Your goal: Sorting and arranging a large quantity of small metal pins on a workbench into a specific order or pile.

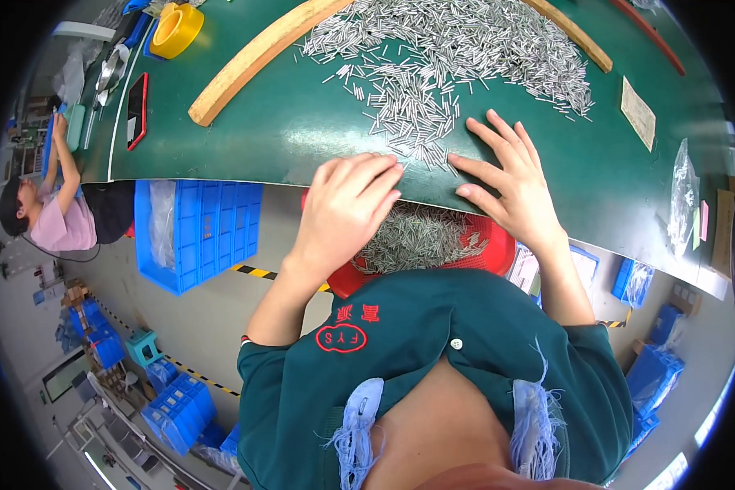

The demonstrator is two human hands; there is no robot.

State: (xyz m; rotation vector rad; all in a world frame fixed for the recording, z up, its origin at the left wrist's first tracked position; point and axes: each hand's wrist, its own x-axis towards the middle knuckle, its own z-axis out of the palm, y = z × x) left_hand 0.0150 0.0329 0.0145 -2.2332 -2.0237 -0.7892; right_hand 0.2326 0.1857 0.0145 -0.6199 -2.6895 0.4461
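A big heap of small silver metal pins (457,57) lies spread on the green table mat (286,131). My left hand (347,204) is at the table's near edge, fingers curled together over the edge, touching the nearest pins. My right hand (506,175) lies flat on the mat with fingers spread, beside the same strand of pins. Just under the table edge sits a red basin (494,245) holding many pins (416,237). Neither hand grips anything that I can see.
A curved wooden strip (253,57) borders the heap on the left. A yellow tape roll (175,28) and a red-cased phone (136,110) lie far left. Blue crates (196,233) stand on the floor below. Another person (57,204) sits at the left.
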